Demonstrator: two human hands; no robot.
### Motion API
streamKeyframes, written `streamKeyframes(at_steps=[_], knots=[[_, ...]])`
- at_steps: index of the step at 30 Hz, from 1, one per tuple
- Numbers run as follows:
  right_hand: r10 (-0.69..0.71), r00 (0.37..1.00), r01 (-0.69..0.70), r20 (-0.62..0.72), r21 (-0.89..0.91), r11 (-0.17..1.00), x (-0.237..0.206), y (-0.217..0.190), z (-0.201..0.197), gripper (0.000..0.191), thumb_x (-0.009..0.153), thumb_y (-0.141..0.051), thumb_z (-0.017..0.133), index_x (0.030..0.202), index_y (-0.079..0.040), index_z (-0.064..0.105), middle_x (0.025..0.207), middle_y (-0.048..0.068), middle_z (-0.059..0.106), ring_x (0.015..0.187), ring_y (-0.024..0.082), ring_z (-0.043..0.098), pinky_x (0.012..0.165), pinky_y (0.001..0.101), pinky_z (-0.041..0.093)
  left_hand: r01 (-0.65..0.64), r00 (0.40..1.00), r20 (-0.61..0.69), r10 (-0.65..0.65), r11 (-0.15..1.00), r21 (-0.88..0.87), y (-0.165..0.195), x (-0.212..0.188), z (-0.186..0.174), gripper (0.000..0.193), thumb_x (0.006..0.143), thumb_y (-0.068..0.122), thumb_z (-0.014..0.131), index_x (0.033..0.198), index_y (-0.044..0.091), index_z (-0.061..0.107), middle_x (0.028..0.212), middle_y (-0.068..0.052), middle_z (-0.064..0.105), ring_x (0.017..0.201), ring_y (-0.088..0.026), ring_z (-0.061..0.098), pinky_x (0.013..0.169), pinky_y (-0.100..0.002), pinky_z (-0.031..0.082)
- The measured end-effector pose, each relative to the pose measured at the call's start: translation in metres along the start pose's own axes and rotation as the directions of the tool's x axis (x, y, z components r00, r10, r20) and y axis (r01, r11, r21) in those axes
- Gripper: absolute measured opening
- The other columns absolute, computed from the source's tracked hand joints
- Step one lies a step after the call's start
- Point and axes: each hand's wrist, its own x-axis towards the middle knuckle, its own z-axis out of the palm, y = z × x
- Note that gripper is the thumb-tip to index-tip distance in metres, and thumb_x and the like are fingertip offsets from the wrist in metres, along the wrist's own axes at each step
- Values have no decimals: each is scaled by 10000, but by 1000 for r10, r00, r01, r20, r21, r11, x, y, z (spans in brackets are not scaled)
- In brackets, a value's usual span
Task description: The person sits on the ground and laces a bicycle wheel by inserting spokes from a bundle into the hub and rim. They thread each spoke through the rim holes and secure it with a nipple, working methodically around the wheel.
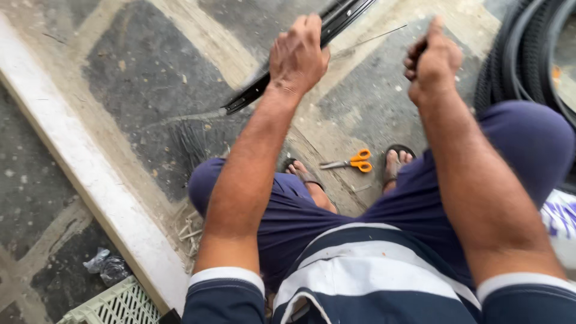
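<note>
A seated person's left hand (298, 55) clenches its fingers over a black bicycle rim (288, 69) held above the paved floor, its visible stretch running from lower left up toward the top edge. The right hand (433, 60) is closed in a fist, pinching a thin wire spoke (375, 39) that points toward the rim. The work seems to be fitting spokes; next would call for steady aim at a rim hole. Orange scissors (354, 162) lie between the feet.

Single head-worn view, steeply downward, close over lap and paved floor (150, 78)
</note>
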Motion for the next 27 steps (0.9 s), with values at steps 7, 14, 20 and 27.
streamKeyframes(at_steps=[7, 14, 20, 27], knots=[[-144, 960, 196, 239, -213, 957, -6, 0, 9, 335, 1103, -327, 671, 871, -86, 688, 673, -4, 537, 513, 80, 382, 420, 261, 295, 126, 983, 156, -98, 975, -185, -25, 61, -60, 464, 908, 486, 781, 1111, 77, 697, 947, -106, 740, 818, -224, 741, 708, -401, 608], [1, 867, 461, 499, -803, 376, -14, 48, 25, 273, 1002, -380, 695, 1073, -135, 792, 929, 67, 770, 803, 164, 693, 734, 337, 541, 106, 986, 149, -79, 978, -181, -16, 72, -50, 666, 868, 624, 762, 1256, 97, 641, 1086, -141, 699, 1056, -294, 644, 871, -510, 507], [19, 855, 519, 518, -855, 2, -14, 69, 28, 280, 1011, -439, 663, 1078, -197, 786, 833, 84, 757, 744, 240, 689, 681, 429, 537, 36, 998, 60, -30, 994, -104, 1, 71, -37, 654, 870, 665, 768, 1245, 143, 647, 1148, -130, 683, 1082, -284, 655, 851, -474, 549], [18, 862, 508, 507, -861, -21, -18, 75, 37, 215, 964, -298, 669, 1146, -257, 777, 817, 77, 755, 757, 262, 711, 726, 424, 543, -30, 998, -56, 23, 991, -132, 22, 73, -44, 504, 799, 557, 815, 1104, 164, 732, 919, -42, 754, 880, -223, 716, 736, -441, 570]])
